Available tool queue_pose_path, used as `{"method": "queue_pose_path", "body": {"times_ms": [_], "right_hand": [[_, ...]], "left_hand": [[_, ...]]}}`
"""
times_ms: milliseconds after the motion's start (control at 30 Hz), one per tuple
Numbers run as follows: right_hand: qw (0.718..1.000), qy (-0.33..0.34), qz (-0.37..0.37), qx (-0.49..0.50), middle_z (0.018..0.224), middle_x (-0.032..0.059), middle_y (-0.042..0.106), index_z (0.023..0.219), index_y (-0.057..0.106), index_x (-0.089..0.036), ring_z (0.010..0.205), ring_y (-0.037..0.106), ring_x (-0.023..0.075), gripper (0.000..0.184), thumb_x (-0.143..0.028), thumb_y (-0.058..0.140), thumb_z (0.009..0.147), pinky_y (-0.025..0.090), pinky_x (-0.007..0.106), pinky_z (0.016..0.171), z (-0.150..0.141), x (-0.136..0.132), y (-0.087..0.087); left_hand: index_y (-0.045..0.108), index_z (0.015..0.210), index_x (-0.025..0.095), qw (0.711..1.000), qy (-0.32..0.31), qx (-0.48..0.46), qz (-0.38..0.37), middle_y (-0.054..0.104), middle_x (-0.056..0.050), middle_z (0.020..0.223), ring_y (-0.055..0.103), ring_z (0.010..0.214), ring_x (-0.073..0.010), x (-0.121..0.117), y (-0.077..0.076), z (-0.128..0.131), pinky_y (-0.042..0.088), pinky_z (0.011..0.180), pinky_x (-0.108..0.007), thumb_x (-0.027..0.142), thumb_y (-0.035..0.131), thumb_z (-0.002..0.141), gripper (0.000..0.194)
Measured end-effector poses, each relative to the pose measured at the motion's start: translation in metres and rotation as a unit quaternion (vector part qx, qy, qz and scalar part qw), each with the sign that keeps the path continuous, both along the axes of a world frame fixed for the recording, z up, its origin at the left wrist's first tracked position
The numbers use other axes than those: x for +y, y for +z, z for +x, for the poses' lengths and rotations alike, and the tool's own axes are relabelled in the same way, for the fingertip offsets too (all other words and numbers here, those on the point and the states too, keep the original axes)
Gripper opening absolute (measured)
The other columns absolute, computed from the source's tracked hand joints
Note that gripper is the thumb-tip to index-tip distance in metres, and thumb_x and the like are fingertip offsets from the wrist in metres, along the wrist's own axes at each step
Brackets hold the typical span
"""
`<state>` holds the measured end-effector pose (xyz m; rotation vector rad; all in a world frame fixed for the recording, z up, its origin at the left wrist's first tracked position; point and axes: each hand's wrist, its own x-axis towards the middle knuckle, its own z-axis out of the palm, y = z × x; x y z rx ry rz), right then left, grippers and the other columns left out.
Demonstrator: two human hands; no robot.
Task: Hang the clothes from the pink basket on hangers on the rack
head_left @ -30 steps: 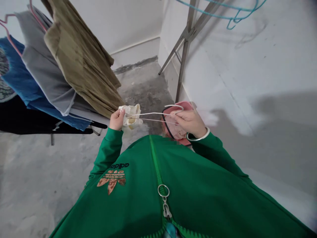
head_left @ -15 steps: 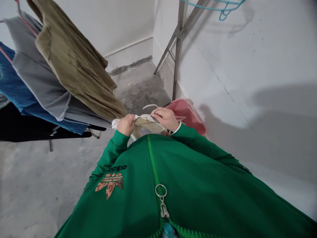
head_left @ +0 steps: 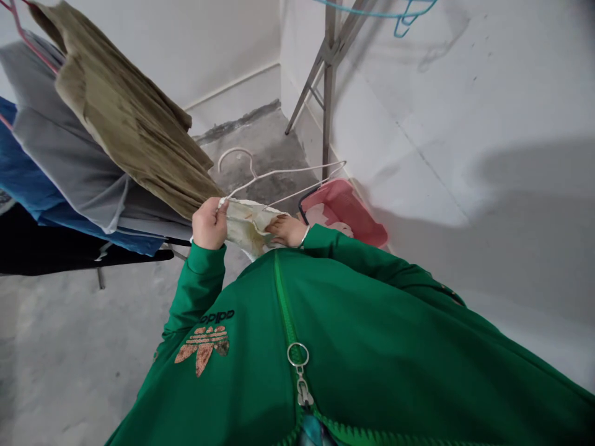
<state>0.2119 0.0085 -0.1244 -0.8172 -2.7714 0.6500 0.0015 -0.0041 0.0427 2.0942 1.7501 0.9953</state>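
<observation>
A thin white garment (head_left: 244,226) with pale green and yellowish patches is stretched between my hands in front of my body. My left hand (head_left: 210,224) is closed on its left edge, where one end of a white wire hanger (head_left: 279,172) meets the cloth. The hanger's hook points up and away, and its other end sticks out free toward the wall. My right hand (head_left: 290,230) is at the garment's right side, fingers bent against the cloth; part of their grip is hidden.
A pink basin (head_left: 360,214) with pale cloth in it stands by the wall at right. On the left hang an olive garment (head_left: 125,118), a grey one (head_left: 69,136) and a blue one (head_left: 41,192). A metal rack leg (head_left: 326,111) rises behind the basin; a blue hanger (head_left: 404,25) is above.
The hanger has swung out into view, its free end now pointing right. My right hand has left the hanger and dropped to the garment. My left hand has shifted left with the cloth.
</observation>
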Motion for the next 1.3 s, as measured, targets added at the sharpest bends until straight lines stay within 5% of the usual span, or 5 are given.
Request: {"method": "queue_pose_path", "body": {"times_ms": [133, 400, 600, 900, 1300], "right_hand": [[0.998, -0.028, 0.046, 0.029, 0.086, 0.0171, 0.068, 0.087, 0.067, -0.011, 0.087, 0.06, 0.0249, 0.033, -0.039, 0.05, 0.086, 0.041, 0.043, 0.088, 0.031, 0.015, -0.001], [0.934, -0.247, 0.093, 0.239, 0.086, 0.0049, 0.071, 0.075, 0.063, -0.021, 0.088, 0.063, 0.0194, 0.037, -0.055, 0.051, 0.085, 0.035, 0.045, 0.099, 0.085, 0.04, 0.024], [0.948, -0.221, 0.078, 0.217, 0.08, 0.0051, 0.071, 0.076, 0.067, -0.02, 0.075, 0.061, 0.0179, 0.038, -0.055, 0.056, 0.084, 0.037, 0.042, 0.09, 0.091, 0.047, 0.049], [0.967, -0.178, 0.111, 0.143, 0.094, 0.0056, 0.07, 0.087, 0.069, -0.022, 0.106, 0.056, 0.0243, 0.037, -0.054, 0.049, 0.089, 0.024, 0.05, 0.102, 0.098, 0.05, 0.068], [0.959, -0.126, 0.037, 0.25, 0.094, 0.0076, 0.065, 0.094, 0.065, -0.022, 0.096, 0.059, 0.0201, 0.036, -0.051, 0.043, 0.093, 0.047, 0.041, 0.088, 0.1, 0.053, 0.081]], "left_hand": [[0.063, 0.075, 0.017, 0.999, 0.036, 0.014, 0.01, 0.059, -0.001, 0.066, 0.052, 0.063, -0.0126, 0.003, 0.001, -0.022, 0.042, 0.064, -0.022, 0.037, 0.051, 0.085, 0.026], [0.07, 0.078, 0.016, 0.998, 0.056, -0.025, -0.012, 0.064, 0.0, 0.067, 0.056, 0.064, -0.0121, -0.004, -0.001, -0.053, 0.043, 0.063, -0.021, 0.041, 0.057, 0.08, 0.029], [0.073, 0.08, 0.017, 0.997, 0.064, -0.037, -0.038, 0.066, 0.0, 0.067, 0.058, 0.064, -0.0128, -0.012, 0.003, -0.063, 0.045, 0.061, -0.022, 0.044, 0.06, 0.078, 0.03], [0.073, 0.076, 0.016, 0.982, 0.12, -0.144, -0.019, 0.069, 0.0, 0.064, 0.054, 0.056, -0.0126, -0.014, 0.004, -0.082, 0.044, 0.053, -0.025, 0.049, 0.067, 0.07, 0.034], [0.072, 0.082, 0.02, 0.994, 0.039, 0.092, -0.036, 0.066, -0.002, 0.068, 0.058, 0.064, -0.0144, -0.022, -0.006, -0.079, 0.043, 0.063, -0.024, 0.043, 0.055, 0.081, 0.029]]}}
